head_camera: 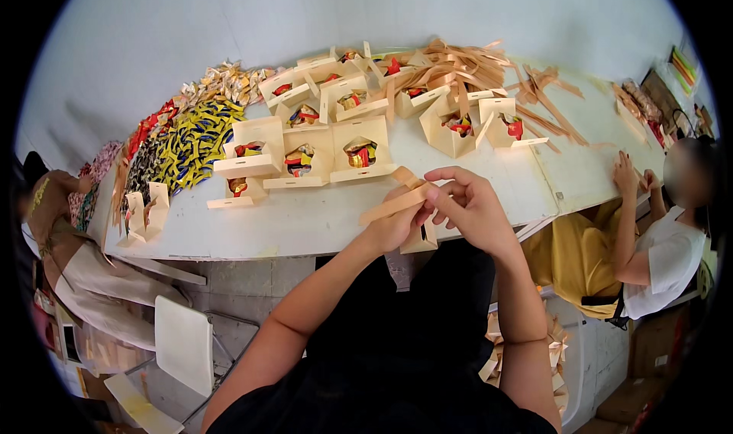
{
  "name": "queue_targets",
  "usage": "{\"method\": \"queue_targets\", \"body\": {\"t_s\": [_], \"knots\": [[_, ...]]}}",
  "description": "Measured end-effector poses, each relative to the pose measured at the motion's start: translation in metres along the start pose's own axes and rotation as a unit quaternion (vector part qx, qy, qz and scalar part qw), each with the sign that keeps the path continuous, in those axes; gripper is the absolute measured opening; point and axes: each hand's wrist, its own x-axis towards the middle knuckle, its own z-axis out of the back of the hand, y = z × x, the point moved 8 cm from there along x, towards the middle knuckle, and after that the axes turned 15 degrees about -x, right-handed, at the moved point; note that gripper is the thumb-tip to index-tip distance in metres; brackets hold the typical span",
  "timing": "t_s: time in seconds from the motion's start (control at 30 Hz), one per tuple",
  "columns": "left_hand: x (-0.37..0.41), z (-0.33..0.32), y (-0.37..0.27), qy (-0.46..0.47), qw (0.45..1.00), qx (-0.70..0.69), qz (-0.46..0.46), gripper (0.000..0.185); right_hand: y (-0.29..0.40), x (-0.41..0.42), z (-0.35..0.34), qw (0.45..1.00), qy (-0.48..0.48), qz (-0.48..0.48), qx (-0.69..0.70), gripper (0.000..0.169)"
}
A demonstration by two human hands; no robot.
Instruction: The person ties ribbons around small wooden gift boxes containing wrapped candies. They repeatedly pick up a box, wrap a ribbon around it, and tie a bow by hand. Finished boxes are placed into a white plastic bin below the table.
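A peach-coloured ribbon point(395, 204) is looped at my fingers, above the table's front edge. My left hand point(392, 225) holds it from below, and one flat length lies across the back of that hand. At the ribbon's right end, the thumb of my right hand point(472, 208) presses on it, index finger bent above. Just under both hands is a small cream cardboard box point(421, 240), mostly hidden by them. Beyond, several open cream boxes point(359, 148) hold wrapped sweets in red, gold and yellow.
Wrapped sweets point(197, 139) are heaped at the left of the white table point(320, 219). Loose ribbons point(458, 67) pile at the back. One co-worker point(658, 262) sits right; another person point(63, 205) is left. A folding chair point(183, 342) and a plastic bin point(572, 342) flank me.
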Motion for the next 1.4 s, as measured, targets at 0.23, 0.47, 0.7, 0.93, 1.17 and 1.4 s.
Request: {"method": "queue_targets", "body": {"t_s": [0.23, 0.47, 0.7, 0.93, 1.17, 1.4], "knots": [[-0.001, -0.007, -0.01, -0.034, 0.997, -0.069, 0.011, 0.041, -0.013, 0.018, 0.004, 0.999, -0.034, 0.011, 0.032, 0.038], [0.003, 0.021, -0.002, -0.056, 0.993, 0.058, -0.092, 0.034, -0.032, -0.008, -0.008, 0.995, 0.024, -0.075, 0.06, 0.048], [-0.006, -0.009, -0.026, -0.014, 0.954, 0.174, -0.244, 0.02, -0.038, 0.004, 0.003, 0.996, 0.034, -0.05, -0.061, 0.033], [-0.014, -0.021, -0.027, -0.014, 0.917, 0.246, -0.314, 0.013, -0.064, 0.013, 0.0, 0.998, 0.007, 0.02, -0.06, 0.017], [-0.043, -0.026, -0.019, -0.137, 0.869, 0.281, -0.384, 0.014, -0.056, 0.009, -0.01, 0.991, -0.101, 0.0, -0.091, 0.014], [-0.053, -0.018, -0.004, -0.189, 0.921, 0.138, -0.311, 0.021, -0.037, 0.003, -0.007, 0.932, -0.221, 0.057, -0.282, 0.023]]}}
